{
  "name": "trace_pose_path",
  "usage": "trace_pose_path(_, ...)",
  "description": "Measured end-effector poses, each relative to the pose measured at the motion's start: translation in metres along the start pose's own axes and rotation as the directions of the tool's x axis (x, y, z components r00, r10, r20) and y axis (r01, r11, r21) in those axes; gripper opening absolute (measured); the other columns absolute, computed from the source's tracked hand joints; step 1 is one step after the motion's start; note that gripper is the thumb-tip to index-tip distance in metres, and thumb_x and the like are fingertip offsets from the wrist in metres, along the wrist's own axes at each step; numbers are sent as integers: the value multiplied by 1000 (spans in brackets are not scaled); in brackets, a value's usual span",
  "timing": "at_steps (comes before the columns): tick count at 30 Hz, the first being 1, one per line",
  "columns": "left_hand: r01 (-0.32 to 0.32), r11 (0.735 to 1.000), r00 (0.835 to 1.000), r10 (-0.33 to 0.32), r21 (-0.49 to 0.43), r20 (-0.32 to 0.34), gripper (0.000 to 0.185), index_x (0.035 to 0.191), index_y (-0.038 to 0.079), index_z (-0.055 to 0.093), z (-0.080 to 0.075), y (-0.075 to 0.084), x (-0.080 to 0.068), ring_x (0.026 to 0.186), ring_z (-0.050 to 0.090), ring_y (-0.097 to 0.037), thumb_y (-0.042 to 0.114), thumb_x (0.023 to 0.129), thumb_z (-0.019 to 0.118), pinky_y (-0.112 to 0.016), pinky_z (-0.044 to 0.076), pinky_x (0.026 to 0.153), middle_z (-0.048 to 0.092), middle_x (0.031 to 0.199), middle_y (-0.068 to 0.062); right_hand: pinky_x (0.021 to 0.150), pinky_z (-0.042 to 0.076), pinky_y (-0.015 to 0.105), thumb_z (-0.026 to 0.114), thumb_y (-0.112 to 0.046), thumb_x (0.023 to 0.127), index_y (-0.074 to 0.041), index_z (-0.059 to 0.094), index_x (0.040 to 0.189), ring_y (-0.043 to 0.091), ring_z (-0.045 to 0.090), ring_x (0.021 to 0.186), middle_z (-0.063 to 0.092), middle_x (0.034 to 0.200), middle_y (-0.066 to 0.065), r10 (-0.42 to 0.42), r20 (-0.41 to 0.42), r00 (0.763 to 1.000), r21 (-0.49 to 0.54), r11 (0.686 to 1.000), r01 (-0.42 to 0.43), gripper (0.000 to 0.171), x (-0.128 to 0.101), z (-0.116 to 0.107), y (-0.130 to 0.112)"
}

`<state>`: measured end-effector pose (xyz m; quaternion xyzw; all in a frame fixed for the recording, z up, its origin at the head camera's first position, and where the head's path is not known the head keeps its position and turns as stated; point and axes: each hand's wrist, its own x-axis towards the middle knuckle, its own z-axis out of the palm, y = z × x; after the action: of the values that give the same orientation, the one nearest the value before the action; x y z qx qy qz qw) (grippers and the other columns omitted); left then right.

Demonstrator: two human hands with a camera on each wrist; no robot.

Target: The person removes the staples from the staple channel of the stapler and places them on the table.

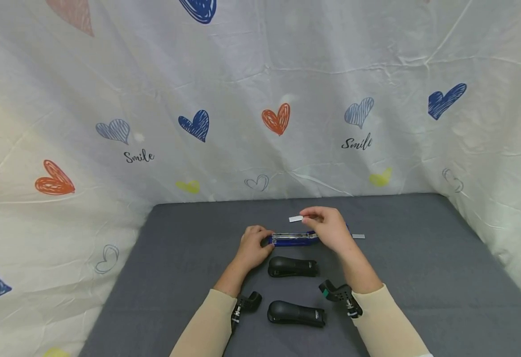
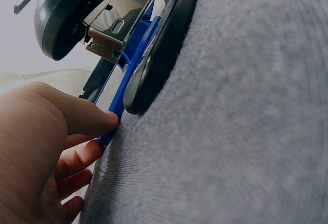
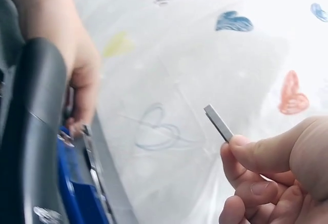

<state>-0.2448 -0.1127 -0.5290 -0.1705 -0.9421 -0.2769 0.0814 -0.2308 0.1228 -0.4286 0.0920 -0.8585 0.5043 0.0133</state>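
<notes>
A blue stapler (image 1: 293,242) lies opened out on the grey table, its metal staple channel exposed. At its left end, my left hand (image 1: 252,246) pinches the blue base between thumb and fingers, as the left wrist view also shows at the blue base (image 2: 123,83). Above the stapler's right part, my right hand (image 1: 329,230) pinches one end of a strip of staples (image 3: 218,123) between thumb and forefinger; the strip is in the air, pointing left. The stapler's right end is largely hidden behind the right hand. A second staple strip (image 1: 358,236) lies just right of that hand.
Two black staplers lie nearer me, one close in front of the blue one, a black stapler (image 1: 293,267), and another black stapler (image 1: 296,314) between my forearms. A white curtain (image 1: 233,153) printed with hearts hangs behind the grey table (image 1: 421,277).
</notes>
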Motion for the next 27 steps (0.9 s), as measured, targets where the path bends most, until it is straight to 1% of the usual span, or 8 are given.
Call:
trace_pose_path(4,4,1000,1000,-4,1,4,31,115,15,68,0,0,0,110,44,-21,24,85,69,-44,34,95,58,103,1,61,44,35,64,-19,91,-11,69,109,21,59,77,66,98,2,-12,-6,1000,-5,1000,12,20,-2,-13,0)
trace_pose_path(9,4,1000,1000,-4,5,3,32,115,16,68,1,-1,0,111,44,-21,25,85,69,-43,34,95,58,103,2,72,47,37,63,-19,92,-11,68,109,20,62,90,67,103,3,-6,-9,1000,-11,1000,6,20,-4,-27,0)
trace_pose_path(11,4,1000,1000,-4,4,2,31,115,16,68,2,-1,0,110,45,-20,25,85,69,-43,34,96,58,102,2,72,46,37,63,-20,92,-11,68,109,21,62,91,67,104,4,5,-13,1000,-15,1000,-5,20,-4,-32,0)
trace_pose_path(17,1,1000,1000,-1,-1,-3,31,114,16,68,3,-3,0,110,45,-21,24,84,69,-43,34,95,58,103,2,60,42,33,63,-19,92,-10,68,108,24,58,83,66,100,7,23,-41,999,-36,999,-25,20,-5,-45,4)
trace_pose_path(22,5,1000,1000,-5,-8,0,32,115,16,68,2,-3,0,111,44,-21,25,84,69,-44,33,96,58,104,1,53,40,31,61,-20,94,-10,67,111,21,48,63,64,97,9,48,-40,998,-34,998,-49,21,-7,-55,8)
trace_pose_path(24,4,1000,1000,-4,-12,-1,32,115,16,68,2,-3,0,111,44,-21,25,84,69,-44,33,96,58,104,1,54,39,32,60,-20,94,-10,66,111,21,46,62,64,97,10,64,-41,997,-28,997,-65,21,-7,-59,10)
trace_pose_path(26,2,1000,1000,-2,-13,-3,32,115,16,68,3,-3,0,111,44,-21,24,84,69,-44,33,96,58,104,1,57,40,33,59,-21,94,-10,66,112,22,49,66,64,101,10,71,-44,996,-34,997,-73,22,-8,-63,11)
trace_pose_path(27,1,1000,1000,-1,-12,-4,32,115,16,68,3,-3,0,111,44,-21,24,84,69,-44,33,96,58,104,1,60,41,33,59,-21,94,-10,66,112,23,51,71,64,102,9,77,-45,996,-36,996,-79,22,-9,-65,12)
